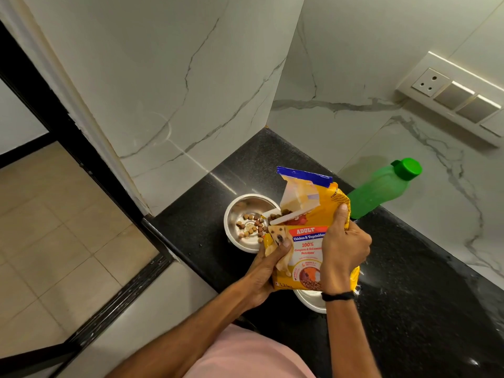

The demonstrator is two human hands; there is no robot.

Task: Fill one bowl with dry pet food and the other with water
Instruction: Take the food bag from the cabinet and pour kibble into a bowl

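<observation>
While the left hand (266,271) and right hand (345,249) both grip the tilted pet food bag (308,241), kibble (249,227) only thinly covers the far steel bowl (252,201) on the worktop (409,282); the near bowl (309,300), mostly hidden, presumably awaits water from the capped green bottle (381,186).

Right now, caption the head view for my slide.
Left hand and right hand tip a yellow dog food bag, spilling kibble into a steel bowl on the black counter.
</observation>
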